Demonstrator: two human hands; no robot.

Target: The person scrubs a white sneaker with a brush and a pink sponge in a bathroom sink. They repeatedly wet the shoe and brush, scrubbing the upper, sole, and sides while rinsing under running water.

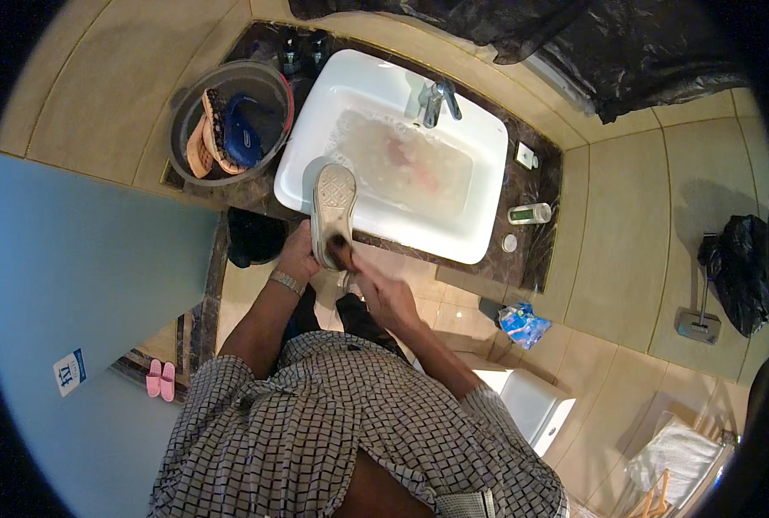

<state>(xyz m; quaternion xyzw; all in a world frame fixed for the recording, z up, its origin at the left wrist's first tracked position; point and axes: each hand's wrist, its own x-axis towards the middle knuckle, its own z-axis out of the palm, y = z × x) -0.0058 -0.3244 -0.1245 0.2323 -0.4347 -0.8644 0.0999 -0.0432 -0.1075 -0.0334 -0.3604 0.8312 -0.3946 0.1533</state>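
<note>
My left hand (pixel 300 254), with a metal-band watch on its wrist, grips a whitish shoe (pixel 334 194) by its side near the heel. The patterned rubber sole faces up, and the toe points at the sink. In my right hand (pixel 382 291) is a small brown brush (pixel 341 254), its dark, blurred head against the heel end of the sole. Beyond the shoe, the white washbasin (pixel 488 223) holds cloudy, foamy water (pixel 371 139). Something pinkish shows under that water, too blurred to name. The shoe's toe overhangs the basin's front left rim.
Left of the basin stands a grey tub (pixel 183 139) holding insoles (pixel 200 149) and a blue shoe-like item (pixel 243 133). A chrome faucet (pixel 433 103) rises behind. On the right counter lie a bottle (pixel 529 213) and a round lid (pixel 509 243). A toilet (pixel 533 405) stands behind me, right.
</note>
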